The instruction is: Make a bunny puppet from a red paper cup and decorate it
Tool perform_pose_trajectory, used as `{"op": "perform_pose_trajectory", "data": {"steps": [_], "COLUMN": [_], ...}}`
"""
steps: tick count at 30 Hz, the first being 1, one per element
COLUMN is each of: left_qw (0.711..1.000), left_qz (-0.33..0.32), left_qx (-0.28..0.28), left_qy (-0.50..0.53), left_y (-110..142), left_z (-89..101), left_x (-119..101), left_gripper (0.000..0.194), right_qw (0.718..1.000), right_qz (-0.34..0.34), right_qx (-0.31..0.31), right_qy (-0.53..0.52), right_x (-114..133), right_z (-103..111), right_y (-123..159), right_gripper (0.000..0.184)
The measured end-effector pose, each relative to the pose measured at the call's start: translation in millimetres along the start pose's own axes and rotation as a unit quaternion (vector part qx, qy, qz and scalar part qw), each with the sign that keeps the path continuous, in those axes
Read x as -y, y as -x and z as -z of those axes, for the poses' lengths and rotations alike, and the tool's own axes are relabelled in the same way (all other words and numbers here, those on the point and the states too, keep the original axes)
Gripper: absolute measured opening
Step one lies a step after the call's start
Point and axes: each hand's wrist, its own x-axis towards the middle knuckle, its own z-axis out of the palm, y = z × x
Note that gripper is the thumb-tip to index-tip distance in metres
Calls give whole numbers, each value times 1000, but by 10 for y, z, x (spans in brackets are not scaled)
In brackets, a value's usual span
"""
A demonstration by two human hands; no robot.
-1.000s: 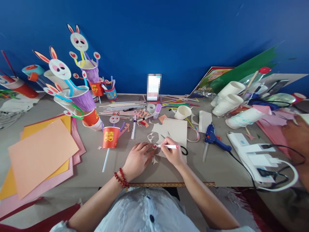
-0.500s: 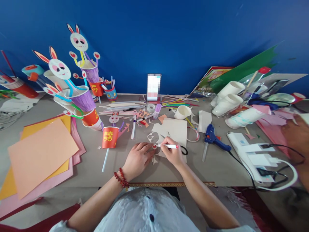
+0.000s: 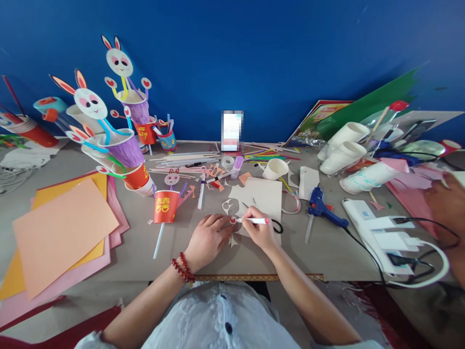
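My left hand, with red beads at the wrist, lies on the table with its fingers stretched out. Its fingertips touch a small white paper circle that bears a red heart mark. My right hand is closed around a white marker with a red end, its tip at the circle's right edge. Beneath that hand are a sheet of white card and scissors, mostly covered; one black handle loop shows. Cut white scraps lie just beyond my fingertips.
On the left stand a red cup with a small rabbit face, taller rabbit cup figures and stacked coloured paper. A blue glue gun and a power strip lie right. Another person's hand is at the right edge.
Both hands stay in nearly the same place, the marker still at the paper circle. The red heart on the circle looks slightly more filled in.
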Motion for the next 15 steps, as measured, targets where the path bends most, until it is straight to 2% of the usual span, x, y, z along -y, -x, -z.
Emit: {"op": "perform_pose_trajectory", "data": {"steps": [15], "left_qw": [1000], "left_qz": [-1], "left_qx": [1], "left_qy": [-2], "left_y": [2], "left_z": [-1], "left_x": [7], "left_gripper": [31], "right_qw": [1000], "right_qz": [-5], "right_qx": [5], "right_qy": [-3], "right_x": [29], "right_z": [3], "right_y": [-1], "right_gripper": [17]}}
